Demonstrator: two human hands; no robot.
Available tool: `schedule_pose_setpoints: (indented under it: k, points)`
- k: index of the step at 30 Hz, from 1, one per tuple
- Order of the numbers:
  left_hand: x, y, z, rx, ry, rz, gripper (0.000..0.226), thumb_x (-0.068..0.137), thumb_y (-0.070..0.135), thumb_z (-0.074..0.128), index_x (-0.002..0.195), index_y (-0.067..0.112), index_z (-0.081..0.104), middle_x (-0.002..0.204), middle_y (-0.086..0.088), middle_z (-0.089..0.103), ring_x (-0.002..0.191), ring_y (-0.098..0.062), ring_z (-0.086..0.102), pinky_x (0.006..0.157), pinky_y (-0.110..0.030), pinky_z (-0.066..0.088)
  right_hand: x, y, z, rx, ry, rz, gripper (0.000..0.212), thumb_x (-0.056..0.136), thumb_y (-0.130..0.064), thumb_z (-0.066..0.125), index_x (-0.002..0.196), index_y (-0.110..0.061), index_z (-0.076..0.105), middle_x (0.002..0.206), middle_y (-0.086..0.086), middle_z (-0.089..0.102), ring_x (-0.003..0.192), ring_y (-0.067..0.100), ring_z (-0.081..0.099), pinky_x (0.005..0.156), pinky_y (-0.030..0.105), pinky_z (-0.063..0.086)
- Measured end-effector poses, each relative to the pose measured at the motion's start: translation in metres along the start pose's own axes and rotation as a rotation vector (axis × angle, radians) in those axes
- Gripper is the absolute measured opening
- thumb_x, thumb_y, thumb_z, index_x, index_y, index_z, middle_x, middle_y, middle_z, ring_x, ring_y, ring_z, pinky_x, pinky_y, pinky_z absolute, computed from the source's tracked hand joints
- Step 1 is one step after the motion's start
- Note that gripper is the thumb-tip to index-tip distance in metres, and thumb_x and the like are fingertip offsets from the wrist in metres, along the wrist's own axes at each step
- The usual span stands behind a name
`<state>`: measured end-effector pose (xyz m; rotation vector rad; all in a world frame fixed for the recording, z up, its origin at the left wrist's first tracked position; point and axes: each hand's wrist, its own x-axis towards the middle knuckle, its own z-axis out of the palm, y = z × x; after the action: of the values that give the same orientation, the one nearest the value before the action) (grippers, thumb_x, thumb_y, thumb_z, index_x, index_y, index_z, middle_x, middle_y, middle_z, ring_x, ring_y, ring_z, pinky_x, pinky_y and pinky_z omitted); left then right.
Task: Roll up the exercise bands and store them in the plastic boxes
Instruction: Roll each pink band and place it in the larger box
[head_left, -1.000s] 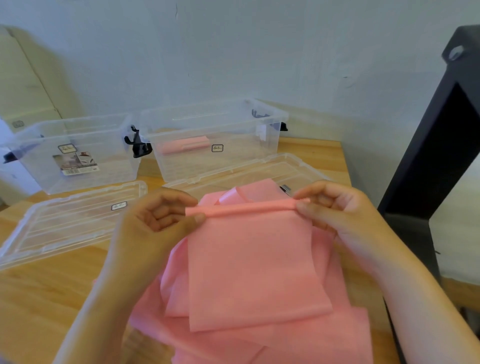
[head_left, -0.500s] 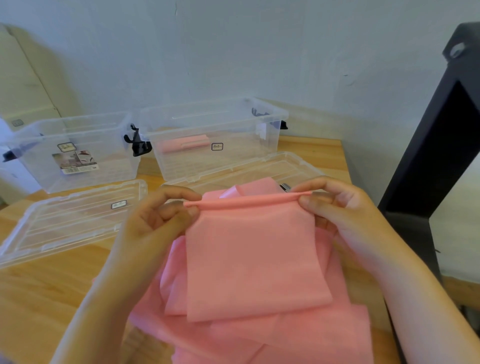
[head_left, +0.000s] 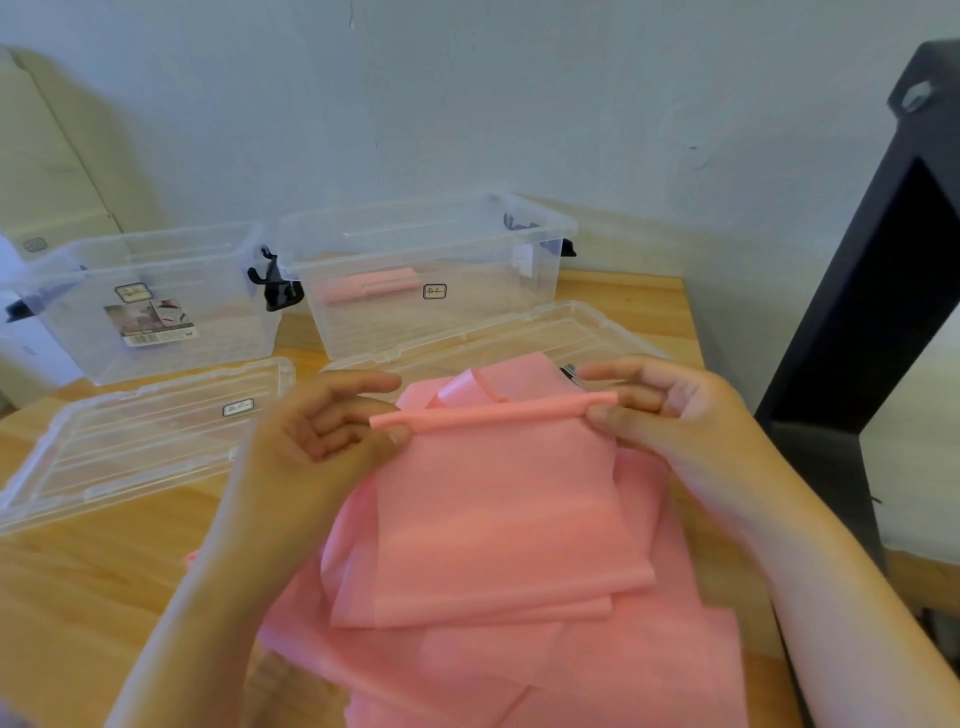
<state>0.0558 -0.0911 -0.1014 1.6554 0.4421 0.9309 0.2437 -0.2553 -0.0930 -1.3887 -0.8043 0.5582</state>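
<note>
A pink exercise band (head_left: 498, 509) hangs flat in front of me, its top edge wound into a thin roll. My left hand (head_left: 317, 441) pinches the roll's left end and my right hand (head_left: 670, 410) pinches its right end. More pink bands (head_left: 597, 670) lie heaped on the wooden table beneath. Two clear plastic boxes stand at the back: the left box (head_left: 150, 306) holds no band, the right box (head_left: 431, 280) holds a rolled pink band (head_left: 371, 287).
Two clear lids lie on the wooden table (head_left: 78, 597): one lid (head_left: 135, 441) at the left, the other lid (head_left: 519, 332) before the right box. A black frame (head_left: 872, 322) stands at the right table edge. A white wall is behind the boxes.
The rolled top edge has stayed about as thin, and both hands have shifted their fingers along it while holding it up at the same height.
</note>
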Motion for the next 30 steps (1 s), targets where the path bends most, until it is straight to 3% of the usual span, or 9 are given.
schedule_pose_setpoints:
  k: [4, 8, 11, 16, 19, 21, 23, 27, 30]
  points:
    - [0.0001, -0.0014, 0.0017, 0.011, 0.002, -0.025, 0.016, 0.069, 0.017, 0.070, 0.084, 0.020, 0.073, 0.087, -0.001, 0.075, 0.084, -0.009, 0.068, 0.074, -0.013, 0.051, 0.0000, -0.0002, 0.0005, -0.018, 0.014, -0.015, 0.020, 0.078, 0.005, 0.067, 0.093, -0.007, 0.072, 0.080, 0.001, 0.073, 0.075, 0.006, 0.067, 0.066, 0.011, 0.050]
    - [-0.0023, -0.0004, 0.0035, -0.014, -0.053, -0.060, 0.011, 0.077, 0.025, 0.064, 0.085, 0.027, 0.072, 0.070, -0.003, 0.070, 0.071, -0.013, 0.062, 0.069, -0.023, 0.052, -0.0021, -0.0012, 0.0012, 0.032, 0.016, -0.034, 0.013, 0.082, -0.003, 0.065, 0.088, -0.013, 0.070, 0.074, 0.002, 0.070, 0.072, 0.009, 0.067, 0.063, 0.016, 0.052]
    - [-0.0023, -0.0008, 0.0034, -0.051, -0.062, -0.080, 0.011, 0.075, 0.029, 0.065, 0.084, 0.028, 0.071, 0.065, -0.001, 0.065, 0.064, -0.013, 0.057, 0.063, -0.021, 0.049, -0.0031, -0.0023, 0.0005, 0.053, 0.006, -0.020, 0.010, 0.079, -0.010, 0.066, 0.084, -0.018, 0.070, 0.071, 0.003, 0.068, 0.066, 0.011, 0.063, 0.058, 0.018, 0.051]
    - [-0.0016, -0.0028, -0.0045, -0.227, -0.187, -0.108, 0.044, 0.054, 0.047, 0.089, 0.085, 0.021, 0.071, 0.067, -0.001, 0.057, 0.064, -0.010, 0.054, 0.062, -0.018, 0.048, -0.0017, -0.0017, -0.0020, 0.134, -0.040, -0.031, 0.015, 0.067, -0.008, 0.067, 0.077, -0.017, 0.072, 0.071, 0.000, 0.069, 0.069, 0.009, 0.064, 0.063, 0.016, 0.052]
    - [-0.0008, -0.0042, -0.0019, -0.160, -0.132, -0.082, 0.027, 0.057, 0.030, 0.090, 0.074, 0.022, 0.071, 0.062, 0.006, 0.057, 0.061, -0.006, 0.054, 0.060, -0.013, 0.046, -0.0025, -0.0013, -0.0028, 0.122, -0.047, -0.020, 0.015, 0.065, -0.010, 0.069, 0.080, -0.013, 0.071, 0.072, 0.002, 0.070, 0.069, 0.011, 0.066, 0.064, 0.017, 0.054]
    - [0.0012, -0.0067, 0.0001, -0.073, -0.075, -0.079, 0.019, 0.060, 0.020, 0.086, 0.072, 0.022, 0.071, 0.069, 0.002, 0.063, 0.067, -0.009, 0.058, 0.064, -0.014, 0.049, -0.0017, -0.0004, -0.0013, 0.067, -0.024, -0.024, 0.014, 0.068, -0.010, 0.071, 0.082, -0.009, 0.070, 0.069, 0.004, 0.067, 0.067, 0.011, 0.065, 0.061, 0.016, 0.052]
    - [0.0017, -0.0075, 0.0004, -0.039, -0.058, -0.086, 0.027, 0.058, 0.012, 0.089, 0.076, 0.025, 0.073, 0.079, -0.001, 0.067, 0.076, -0.012, 0.062, 0.072, -0.017, 0.053, -0.0005, 0.0006, 0.0009, 0.006, -0.017, -0.026, 0.014, 0.073, -0.003, 0.071, 0.086, -0.009, 0.070, 0.072, 0.004, 0.069, 0.069, 0.010, 0.064, 0.064, 0.015, 0.052]
    - [0.0021, -0.0069, 0.0015, -0.056, -0.063, -0.090, 0.022, 0.065, 0.008, 0.073, 0.078, 0.026, 0.076, 0.083, 0.002, 0.072, 0.082, -0.009, 0.066, 0.075, -0.015, 0.053, 0.0007, 0.0019, 0.0017, -0.053, -0.026, -0.025, 0.021, 0.078, 0.007, 0.068, 0.090, -0.009, 0.072, 0.083, 0.000, 0.074, 0.076, 0.004, 0.067, 0.068, 0.012, 0.050]
    - [0.0002, -0.0045, 0.0046, -0.066, -0.070, -0.094, 0.014, 0.070, 0.010, 0.068, 0.075, 0.023, 0.073, 0.074, 0.001, 0.069, 0.071, -0.007, 0.063, 0.066, -0.013, 0.051, -0.0007, 0.0017, 0.0025, -0.053, -0.023, -0.054, 0.015, 0.080, 0.006, 0.065, 0.089, -0.005, 0.071, 0.079, -0.002, 0.073, 0.074, 0.002, 0.066, 0.067, 0.011, 0.049]
